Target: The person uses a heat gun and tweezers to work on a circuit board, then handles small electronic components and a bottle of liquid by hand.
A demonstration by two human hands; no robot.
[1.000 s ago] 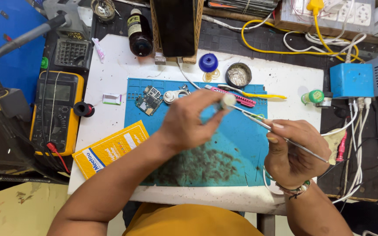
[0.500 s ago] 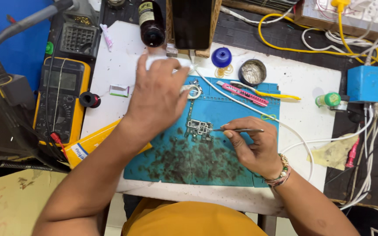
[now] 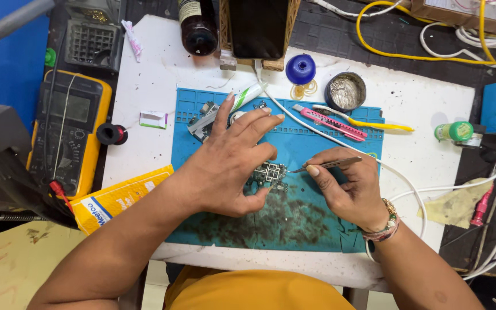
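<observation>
While the left hand [image 3: 225, 169] pinned a small circuit board [image 3: 269, 174] to the blue work mat [image 3: 317, 149], thumb and spread fingers bracing its edge, the right hand [image 3: 345, 186] pinched metal tweezers [image 3: 328, 165], tips touching the board.

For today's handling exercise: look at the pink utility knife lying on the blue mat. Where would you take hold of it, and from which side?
Take the pink utility knife by the middle of its long, flat handle, coming from above with fingers across its narrow width. It lies flat and slanted on the blue mat, beside the yellow tool and close to the white cable, so a grip from above probably avoids both.
</observation>
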